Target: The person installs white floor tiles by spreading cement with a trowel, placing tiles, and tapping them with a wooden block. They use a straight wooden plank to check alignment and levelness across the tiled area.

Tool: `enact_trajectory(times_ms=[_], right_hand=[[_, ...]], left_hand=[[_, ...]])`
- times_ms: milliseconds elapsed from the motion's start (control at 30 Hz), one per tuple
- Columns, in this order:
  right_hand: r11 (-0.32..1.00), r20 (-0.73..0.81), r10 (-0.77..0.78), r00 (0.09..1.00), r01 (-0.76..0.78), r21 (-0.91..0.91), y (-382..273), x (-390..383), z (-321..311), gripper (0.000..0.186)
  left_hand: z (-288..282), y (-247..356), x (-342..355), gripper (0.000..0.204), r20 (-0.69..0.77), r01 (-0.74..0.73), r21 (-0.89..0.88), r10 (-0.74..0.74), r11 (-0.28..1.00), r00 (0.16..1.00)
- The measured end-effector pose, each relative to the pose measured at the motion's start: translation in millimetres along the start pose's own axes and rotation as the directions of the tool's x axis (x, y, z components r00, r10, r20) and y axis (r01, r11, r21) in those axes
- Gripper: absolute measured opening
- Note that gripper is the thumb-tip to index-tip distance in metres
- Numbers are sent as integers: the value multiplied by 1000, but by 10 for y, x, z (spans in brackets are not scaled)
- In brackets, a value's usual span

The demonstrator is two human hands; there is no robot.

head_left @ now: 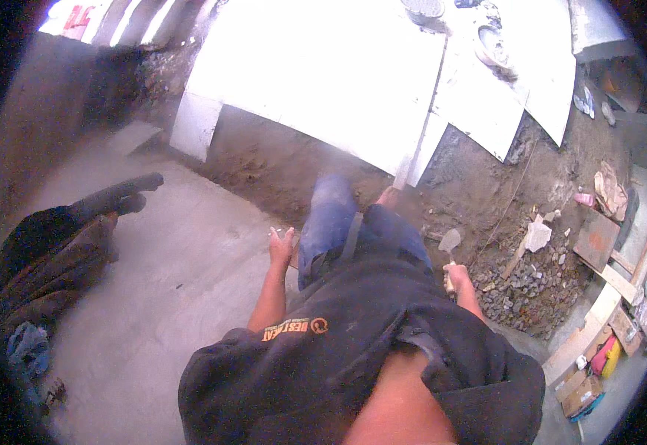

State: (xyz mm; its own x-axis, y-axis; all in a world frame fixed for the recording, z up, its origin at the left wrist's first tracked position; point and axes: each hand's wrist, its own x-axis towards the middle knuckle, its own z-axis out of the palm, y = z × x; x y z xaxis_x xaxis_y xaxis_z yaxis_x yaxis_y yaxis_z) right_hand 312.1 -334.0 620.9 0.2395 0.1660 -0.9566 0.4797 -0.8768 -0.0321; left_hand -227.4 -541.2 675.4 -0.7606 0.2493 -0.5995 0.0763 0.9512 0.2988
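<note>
My right hand is wrapped round the handle of a small trowel, its rounded blade tilted upward beside my right thigh. At my left knee, my left hand has its fingers bent together, with a small white stick showing at their tips. My blue jeans are between the hands. Beyond my legs lie large bright white panels with angular edges, bordered by brown soil. A narrow pale strip runs along one panel's edge, near what looks like a bare foot.
Grey stones are heaped at right, with a white chunk on top. Farther right are wooden planks, a brownish board and a pink container. Dark clothing rests by the smooth grey floor at left.
</note>
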Motion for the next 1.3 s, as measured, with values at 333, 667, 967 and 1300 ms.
enact_trajectory(times_ms=[333,667,967,1300], right_hand=[[1000,-73,-9,997,9,1,-158,-540,670,22],[920,-276,-383,881,340,-193,-850,-1071,2145,22],[889,-43,-451,892,453,72,-1760,-1846,3204,30],[825,-88,-268,959,276,493,-1412,-2011,2713,33]], left_hand=[[-433,-921,558,97,80,78,16,-79,997,994],[-2200,568,1120,84,188,-38,-642,205,765,960],[-3281,3085,-699,84,378,500,-800,926,331,-9],[-2670,3893,-1108,94,72,419,-861,883,290,-465]])
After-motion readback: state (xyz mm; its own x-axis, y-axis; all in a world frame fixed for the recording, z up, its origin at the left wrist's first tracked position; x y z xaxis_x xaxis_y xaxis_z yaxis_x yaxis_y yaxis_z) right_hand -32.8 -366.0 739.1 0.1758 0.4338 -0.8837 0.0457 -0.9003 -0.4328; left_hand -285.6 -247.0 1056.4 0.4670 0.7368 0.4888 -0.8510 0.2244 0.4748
